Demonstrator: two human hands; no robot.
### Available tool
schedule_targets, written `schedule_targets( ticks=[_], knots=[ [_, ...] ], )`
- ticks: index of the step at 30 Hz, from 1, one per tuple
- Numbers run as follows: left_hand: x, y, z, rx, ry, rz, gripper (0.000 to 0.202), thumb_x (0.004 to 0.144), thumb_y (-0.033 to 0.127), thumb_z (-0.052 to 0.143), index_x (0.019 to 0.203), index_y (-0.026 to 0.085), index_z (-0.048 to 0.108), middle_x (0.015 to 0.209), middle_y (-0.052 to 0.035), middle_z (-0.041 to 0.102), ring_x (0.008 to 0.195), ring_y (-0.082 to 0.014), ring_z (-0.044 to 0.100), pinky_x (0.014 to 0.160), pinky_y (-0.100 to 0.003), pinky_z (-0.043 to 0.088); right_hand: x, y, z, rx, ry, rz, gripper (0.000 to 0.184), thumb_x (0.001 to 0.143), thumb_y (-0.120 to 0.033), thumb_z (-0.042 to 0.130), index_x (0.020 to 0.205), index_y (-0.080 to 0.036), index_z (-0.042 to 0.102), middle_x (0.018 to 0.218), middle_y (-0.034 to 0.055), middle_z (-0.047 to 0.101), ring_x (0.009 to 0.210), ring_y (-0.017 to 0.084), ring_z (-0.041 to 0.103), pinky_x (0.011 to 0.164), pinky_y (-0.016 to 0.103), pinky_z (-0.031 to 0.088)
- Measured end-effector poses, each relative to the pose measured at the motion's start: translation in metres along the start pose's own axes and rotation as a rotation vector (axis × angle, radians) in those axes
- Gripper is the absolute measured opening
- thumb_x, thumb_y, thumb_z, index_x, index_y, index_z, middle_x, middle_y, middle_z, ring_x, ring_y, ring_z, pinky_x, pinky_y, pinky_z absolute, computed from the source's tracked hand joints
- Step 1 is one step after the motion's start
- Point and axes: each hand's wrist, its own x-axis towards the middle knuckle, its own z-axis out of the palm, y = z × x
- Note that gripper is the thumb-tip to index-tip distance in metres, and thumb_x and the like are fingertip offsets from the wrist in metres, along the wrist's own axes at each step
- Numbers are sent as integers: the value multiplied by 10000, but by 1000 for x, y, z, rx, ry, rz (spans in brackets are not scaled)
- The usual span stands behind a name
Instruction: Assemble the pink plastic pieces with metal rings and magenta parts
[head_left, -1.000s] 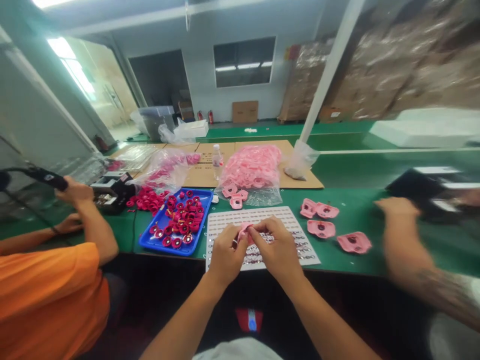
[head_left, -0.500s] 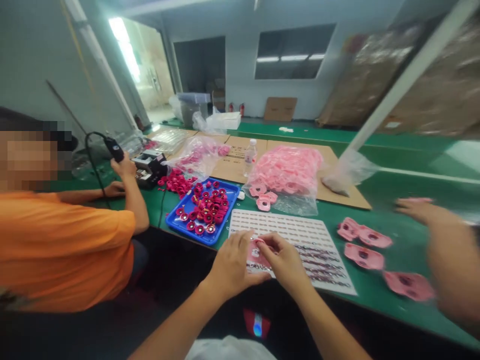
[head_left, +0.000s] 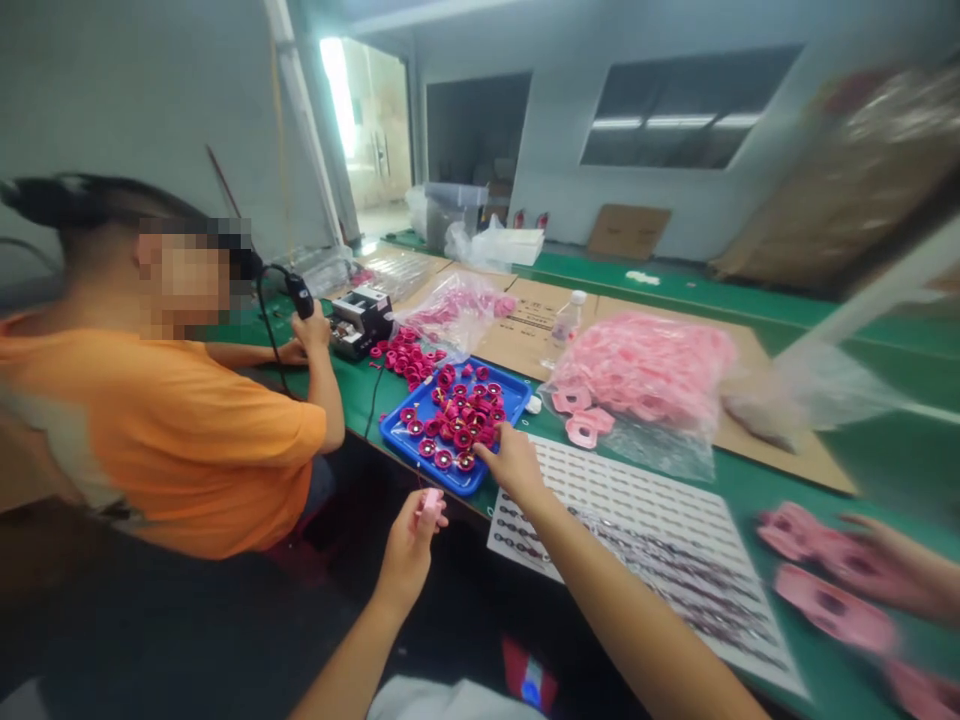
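Head view. Left hand (head_left: pixel 409 555): raised just off the near bench edge, pinching a small pink plastic piece (head_left: pixel 430 503) between thumb and fingers. Right hand (head_left: pixel 514 467): well apart from the left, fingers extended at the near edge of a shallow blue plastic tray (head_left: pixel 459 488), contact with the rim unclear. Directly ahead of the right hand, in the tray: loose round crimson parts (head_left: pixel 457 425). Below and right of the right hand: a white perforated sheet with rows of small dark rings (head_left: pixel 637 530). Farther right: flat pink moulded plates (head_left: pixel 832 608), beside a co-worker's blurred hand (head_left: pixel 900 560). Beyond both hands: a clear bag of pink pieces (head_left: pixel 645 370) on a brown cardboard sheet (head_left: pixel 795 460), on a green workbench (head_left: pixel 900 470). Left of the hands: a person in an orange shirt (head_left: pixel 165 440), gripping a black corded handheld tool (head_left: pixel 300 297). Far off: a bright doorway (head_left: pixel 337 100) in a pale wall.
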Motion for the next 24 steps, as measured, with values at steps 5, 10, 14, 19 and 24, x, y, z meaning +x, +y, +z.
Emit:
schedule_targets(
  ticks=[5, 10, 14, 19, 24],
  knots=[
    [-2, -2, -3, -176, -27, -65, 292, 764, 412, 314, 925, 262, 507, 859, -43, 551, 746, -193, 531, 713, -338, 406, 4, -4, 2, 3, 27, -34, 271, 686, -317, 498, 923, -191, 455, 856, 61, 523, 844, 205, 467, 751, 347, 352],
    [10, 0, 6, -385, -41, -83, 409, 796, 430, 163, 992, 224, 457, 925, -71, 532, 833, -197, 526, 773, -356, 399, -31, -21, -24, 100, 5, -101, 262, 726, -328, 450, 964, -221, 444, 909, 29, 529, 815, 156, 503, 756, 295, 397],
    [17, 14, 29, -578, -45, -50, 473, 796, 447, 107, 1026, 177, 419, 976, -100, 503, 916, -206, 502, 835, -363, 364, -74, -39, -51, 260, -33, -130, 321, 727, -285, 471, 1041, -236, 426, 948, 35, 520, 863, 176, 497, 808, 328, 385],
    [16, 31, 63, -629, -111, -7, 539, 790, 449, 17, 1013, 157, 411, 988, -109, 485, 955, -201, 481, 853, -350, 347, -110, -51, -79, 272, -24, -89, 365, 674, -157, 514, 1017, -261, 444, 921, 17, 523, 862, 183, 494, 801, 337, 390],
    [7, 35, 90, -570, -226, 87, 599, 739, 539, 34, 947, 157, 446, 985, -113, 484, 968, -223, 465, 844, -361, 353, -122, -51, -98, 250, 28, -7, 279, 648, -110, 520, 896, -234, 490, 850, 14, 517, 786, 168, 503, 738, 329, 418]
  ],
)
